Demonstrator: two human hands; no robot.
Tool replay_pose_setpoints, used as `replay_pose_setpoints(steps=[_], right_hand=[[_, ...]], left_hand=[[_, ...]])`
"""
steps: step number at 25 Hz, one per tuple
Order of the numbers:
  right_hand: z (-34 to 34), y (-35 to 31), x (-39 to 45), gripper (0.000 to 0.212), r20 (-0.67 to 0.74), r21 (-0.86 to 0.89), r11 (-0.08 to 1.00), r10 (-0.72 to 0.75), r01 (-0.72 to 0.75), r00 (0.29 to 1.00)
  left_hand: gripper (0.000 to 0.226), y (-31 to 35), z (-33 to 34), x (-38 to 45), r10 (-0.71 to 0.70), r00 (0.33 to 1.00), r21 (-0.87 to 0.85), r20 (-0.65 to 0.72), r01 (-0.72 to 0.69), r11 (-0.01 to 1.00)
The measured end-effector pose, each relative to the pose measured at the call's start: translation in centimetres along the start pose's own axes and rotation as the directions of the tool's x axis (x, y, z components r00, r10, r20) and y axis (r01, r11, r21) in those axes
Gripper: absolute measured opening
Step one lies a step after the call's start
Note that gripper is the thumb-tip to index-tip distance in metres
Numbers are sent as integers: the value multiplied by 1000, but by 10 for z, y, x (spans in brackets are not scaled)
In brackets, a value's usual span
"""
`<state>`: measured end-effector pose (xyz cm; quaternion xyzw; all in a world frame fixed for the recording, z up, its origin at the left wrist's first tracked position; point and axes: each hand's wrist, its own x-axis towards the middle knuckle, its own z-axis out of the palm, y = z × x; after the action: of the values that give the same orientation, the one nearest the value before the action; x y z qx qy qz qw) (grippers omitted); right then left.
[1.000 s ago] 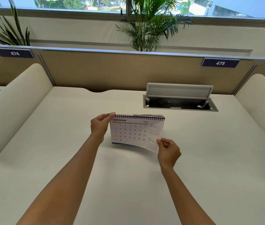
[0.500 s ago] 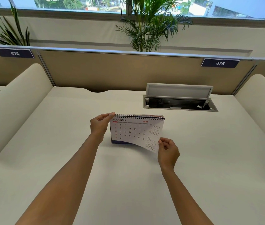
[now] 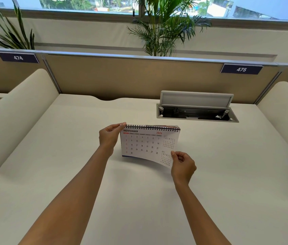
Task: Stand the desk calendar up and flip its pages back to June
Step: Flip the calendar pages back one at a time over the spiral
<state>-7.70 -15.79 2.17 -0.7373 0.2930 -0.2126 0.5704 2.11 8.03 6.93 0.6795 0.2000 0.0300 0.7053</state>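
Cream table [image 3: 210, 174] carries the spiral-bound desk calendar [image 3: 145, 144] upright at its middle, open at November. Its thin page (light, easily creased) is pinched at the lower corner by the right hand [image 3: 182, 165]; the wire-bound top corner is steadied by the left hand [image 3: 110, 137].

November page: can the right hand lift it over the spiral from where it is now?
Probably yes. The right hand pinches the November page at its lower right corner, already curled off the stand; left hand steadies the spiral's end; nothing blocks above.
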Motion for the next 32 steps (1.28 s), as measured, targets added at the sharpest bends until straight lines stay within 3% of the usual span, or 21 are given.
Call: replay_pose_setpoints(steps=[8, 11, 13, 15, 21, 26, 29, 32], right_hand=[[-2, -4, -4, 5, 3, -5, 997, -73, 73, 997], [-3, -5, -7, 11, 7, -44, 994, -97, 97, 995], [-5, -8, -6, 17, 43, -51, 997, -60, 62, 997], [-9, -14, -5, 17, 166, 22, 998, 53, -58, 985], [-29, -44, -1, 21, 565, 213, 891, 223, -402, 795], [-44, -82, 8, 43, 729, 384, 692, 178, -611, 661], [-46, -102, 18, 70, 794, 498, 481, 81, -721, 602], [-39, -121, 30, 87, 824, 519, 439, -28, -734, 566]], left_hand=[[22, 1, -1, 0, -14, 1000, -8, 23, 14, 1000], [24, 2, -2, -1, -15, 1000, -8, 17, 15, 1000], [23, 2, -1, 0, -19, 1000, -11, 16, 19, 1000], [20, 3, -1, -1, -28, 999, -23, 17, 29, 999], [23, 12, -3, -6, -62, 993, -67, 101, 69, 995], [38, 23, -5, -7, -217, 954, -161, 205, 251, 954], [58, 22, -6, -4, -212, 952, -132, 222, 244, 961], [62, 20, -2, -8, -185, 961, -110, 203, 210, 971]])
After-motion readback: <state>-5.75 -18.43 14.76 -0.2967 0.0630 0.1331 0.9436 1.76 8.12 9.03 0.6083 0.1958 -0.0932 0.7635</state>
